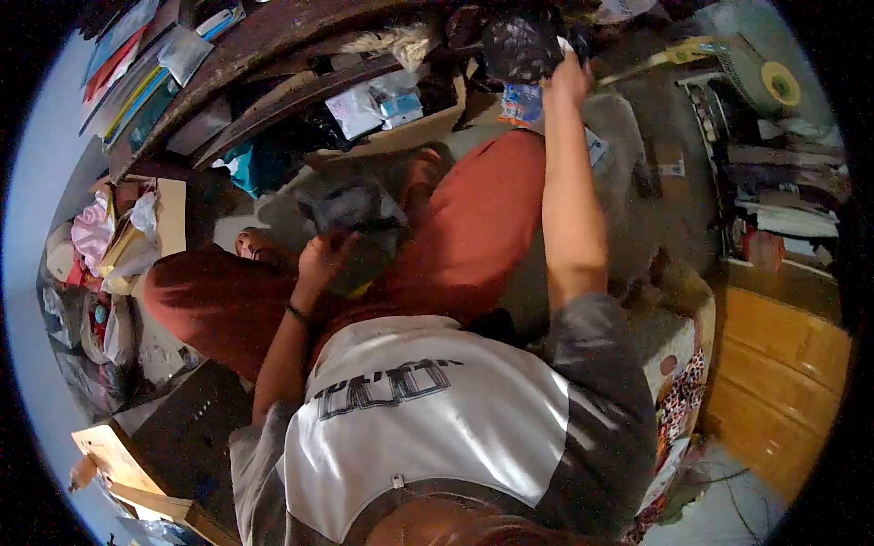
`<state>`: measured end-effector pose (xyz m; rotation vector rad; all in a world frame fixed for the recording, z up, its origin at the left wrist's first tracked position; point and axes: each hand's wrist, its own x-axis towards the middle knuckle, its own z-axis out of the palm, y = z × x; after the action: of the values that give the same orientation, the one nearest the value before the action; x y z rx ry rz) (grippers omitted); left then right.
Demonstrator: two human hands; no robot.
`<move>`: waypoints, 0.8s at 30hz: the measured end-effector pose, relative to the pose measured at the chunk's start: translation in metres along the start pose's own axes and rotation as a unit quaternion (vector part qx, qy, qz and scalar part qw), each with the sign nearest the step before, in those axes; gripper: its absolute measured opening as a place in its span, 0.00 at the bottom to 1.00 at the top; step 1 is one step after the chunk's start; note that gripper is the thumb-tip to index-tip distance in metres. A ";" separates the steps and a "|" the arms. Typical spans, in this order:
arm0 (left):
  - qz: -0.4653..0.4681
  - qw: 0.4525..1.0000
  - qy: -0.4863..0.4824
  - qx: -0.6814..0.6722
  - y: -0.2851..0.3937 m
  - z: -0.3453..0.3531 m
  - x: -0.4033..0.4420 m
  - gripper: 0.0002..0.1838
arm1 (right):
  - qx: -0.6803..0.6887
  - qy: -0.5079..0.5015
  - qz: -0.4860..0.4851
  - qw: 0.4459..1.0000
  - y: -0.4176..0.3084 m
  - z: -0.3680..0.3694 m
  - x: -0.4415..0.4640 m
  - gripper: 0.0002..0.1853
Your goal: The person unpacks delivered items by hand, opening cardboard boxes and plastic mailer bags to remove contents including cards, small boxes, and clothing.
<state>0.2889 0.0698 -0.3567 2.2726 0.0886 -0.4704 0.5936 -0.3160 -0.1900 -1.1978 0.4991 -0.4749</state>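
Note:
My left hand [323, 259] is closed on the lower edge of a dark grey bag or cloth [353, 211], blurred, which hangs over the floor between my crossed legs. Stretched far forward, my right hand [570, 84] grips a black plastic bag [517, 50] at the top of the view, beside the dark shelf. Just below that bag is a blue and orange packet [522, 104]. My legs in red trousers [482, 209] are folded beneath my arms.
A dark wooden shelf [228, 68] holds books and folders. Below it lie white and blue packages [378, 105] in an open cardboard box. Bags and cloths fill the left side. To the right stand a racket [765, 77], stacked items and wooden drawers [774, 364].

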 end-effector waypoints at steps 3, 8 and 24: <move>0.050 0.993 0.004 -0.105 0.071 -0.021 -0.012 0.22 | 0.034 -0.091 -0.022 0.995 -0.027 -0.043 -0.063 0.18; 0.051 0.880 0.028 -0.471 0.160 -0.049 -0.043 0.30 | -0.306 -0.334 -0.138 0.881 -0.041 -0.073 -0.173 0.15; 0.023 0.569 -0.022 -0.822 0.055 -0.036 -0.039 0.28 | -0.324 -0.470 -0.181 0.801 -0.007 -0.043 -0.288 0.14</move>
<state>0.2755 0.0620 -0.2824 0.3652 0.2894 -0.1763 0.3376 -0.1800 -0.1635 -2.0182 -0.4982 0.0473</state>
